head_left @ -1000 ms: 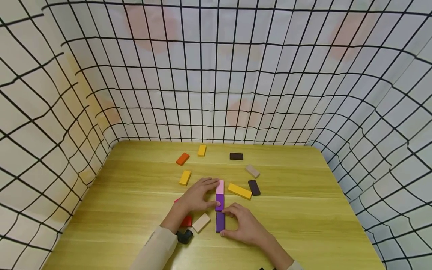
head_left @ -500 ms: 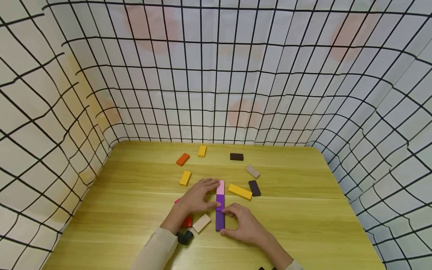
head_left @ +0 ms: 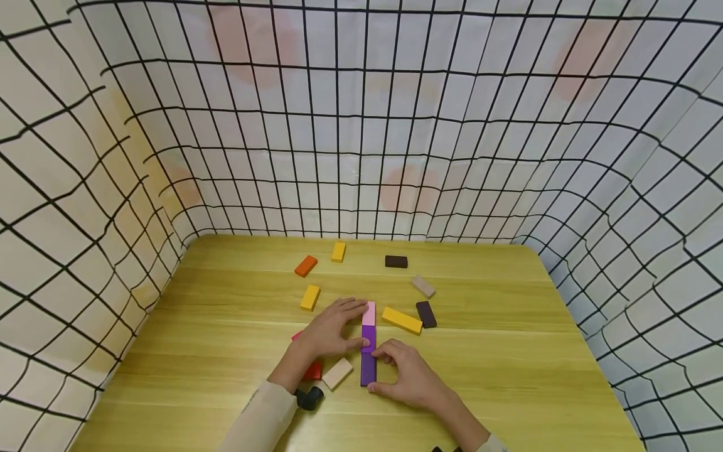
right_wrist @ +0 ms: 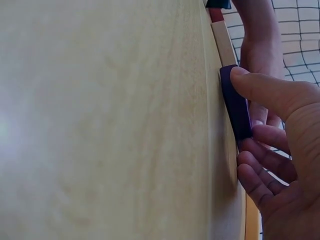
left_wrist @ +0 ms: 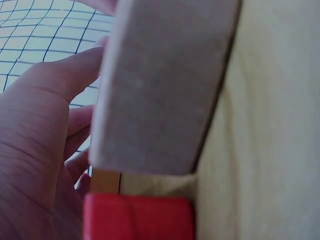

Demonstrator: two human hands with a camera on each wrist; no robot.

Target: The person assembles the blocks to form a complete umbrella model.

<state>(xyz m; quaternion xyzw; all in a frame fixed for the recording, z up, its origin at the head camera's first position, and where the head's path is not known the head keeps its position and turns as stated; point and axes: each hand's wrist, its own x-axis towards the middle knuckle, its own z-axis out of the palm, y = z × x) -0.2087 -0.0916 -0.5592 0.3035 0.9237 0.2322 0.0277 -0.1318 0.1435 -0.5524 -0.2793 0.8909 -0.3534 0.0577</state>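
Three blocks lie end to end on the table in a straight column in the head view: a pink block at the far end, a purple block in the middle, a dark purple block nearest. My left hand rests over their left side, fingertips at the pink block and thumb pressing the purple one. My right hand pinches the dark purple block lengthwise, thumb at its near end and index finger by the joint. The right wrist view shows the thumb on that block's end.
Left of the column lie a pale wooden block and a red block, partly under the left arm. A yellow block and a dark block lie to the right. Several more blocks are scattered farther back, before a grid-patterned cloth.
The dark purple block has slid slightly away from me, closing the small gap to the purple block. The right thumb followed it; the left hand has stayed in place.
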